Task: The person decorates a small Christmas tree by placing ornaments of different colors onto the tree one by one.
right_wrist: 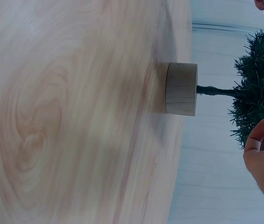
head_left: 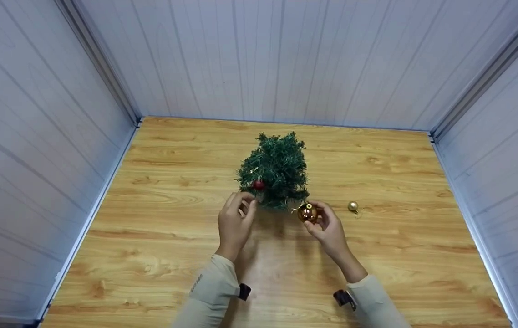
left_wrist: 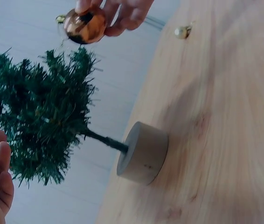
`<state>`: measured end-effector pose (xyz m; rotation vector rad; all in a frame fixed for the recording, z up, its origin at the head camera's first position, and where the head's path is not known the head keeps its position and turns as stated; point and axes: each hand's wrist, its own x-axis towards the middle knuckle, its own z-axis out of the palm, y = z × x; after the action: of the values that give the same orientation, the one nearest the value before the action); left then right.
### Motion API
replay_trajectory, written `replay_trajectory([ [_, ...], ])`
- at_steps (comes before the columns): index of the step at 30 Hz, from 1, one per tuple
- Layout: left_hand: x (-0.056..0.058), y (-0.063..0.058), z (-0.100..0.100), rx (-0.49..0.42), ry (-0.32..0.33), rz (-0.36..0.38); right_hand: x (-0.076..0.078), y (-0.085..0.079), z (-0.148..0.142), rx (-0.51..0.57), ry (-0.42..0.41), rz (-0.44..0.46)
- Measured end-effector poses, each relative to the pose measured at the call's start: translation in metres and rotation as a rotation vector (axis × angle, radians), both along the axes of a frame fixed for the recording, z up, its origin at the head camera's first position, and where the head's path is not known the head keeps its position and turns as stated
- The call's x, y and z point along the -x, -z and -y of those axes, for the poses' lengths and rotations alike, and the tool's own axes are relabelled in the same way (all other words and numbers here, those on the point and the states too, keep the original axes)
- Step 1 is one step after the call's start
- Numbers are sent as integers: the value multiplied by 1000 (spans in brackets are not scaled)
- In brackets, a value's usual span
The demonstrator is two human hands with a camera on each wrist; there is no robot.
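A small artificial Christmas tree (head_left: 281, 166) with green tinsel needles stands on a round wooden base (left_wrist: 146, 154). My right hand (head_left: 332, 230) pinches a shiny gold bauble (head_left: 307, 213) between thumb and fingers, at the tree's lower right edge. From the bauble's cap a thin gold string reaches toward the branches; whether it touches them I cannot tell. On the left side of the tree hangs a red bauble (head_left: 258, 185). Just below it is my left hand (head_left: 235, 223), fingers loosely bent, with nothing visible in its hold.
A smaller gold bauble (head_left: 353, 206) with a string lies on the wood-grain table (head_left: 163, 255), right of the tree. Pale panels (head_left: 259, 64) wall the table at the back and both sides. Each wrist bears a small black device (head_left: 343, 298).
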<state>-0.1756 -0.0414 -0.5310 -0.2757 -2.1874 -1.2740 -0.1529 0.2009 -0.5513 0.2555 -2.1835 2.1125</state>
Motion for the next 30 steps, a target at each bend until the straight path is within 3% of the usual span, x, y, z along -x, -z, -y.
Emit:
replay_trajectory([
  [17,-8,2,-25,38,101,-19,4,-11,4,6,-19,-73],
  [30,-10,12,-40,178,33,-2,12,-30,7,-25,-21,-103],
])
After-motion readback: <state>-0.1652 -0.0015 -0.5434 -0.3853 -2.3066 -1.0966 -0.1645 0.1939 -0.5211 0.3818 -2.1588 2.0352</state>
